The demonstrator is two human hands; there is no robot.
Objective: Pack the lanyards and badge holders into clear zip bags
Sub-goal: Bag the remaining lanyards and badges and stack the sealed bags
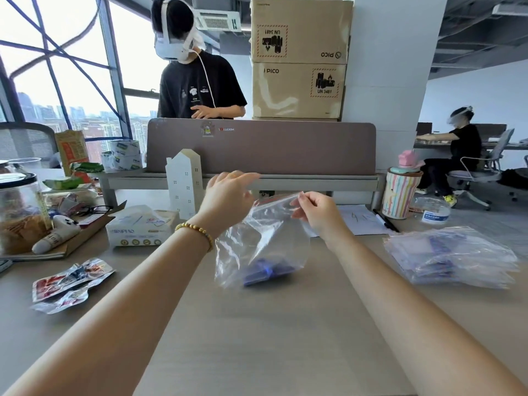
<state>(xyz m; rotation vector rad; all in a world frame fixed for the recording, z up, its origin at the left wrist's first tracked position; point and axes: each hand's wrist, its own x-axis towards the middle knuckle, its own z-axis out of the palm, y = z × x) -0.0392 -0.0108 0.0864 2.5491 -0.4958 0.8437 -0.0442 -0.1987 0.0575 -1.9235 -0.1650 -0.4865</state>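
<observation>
A clear zip bag (265, 241) hangs above the middle of the desk, its bottom resting near the wood. Inside it, at the bottom, lies a blue lanyard with a badge holder (264, 274). My right hand (317, 212) pinches the bag's top edge at its right corner. My left hand (228, 195) hovers just left of the bag's mouth with fingers loosely spread, holding nothing. A stack of clear zip bags with blue contents (451, 257) lies on the desk at the right.
A tissue pack (140, 227), a white house-shaped holder (185, 185) and snack wrappers (68, 284) lie left. A striped cup (400, 195), a black marker (385, 220) and paper sit right. A desk divider (263, 148) stands behind; a person works beyond it.
</observation>
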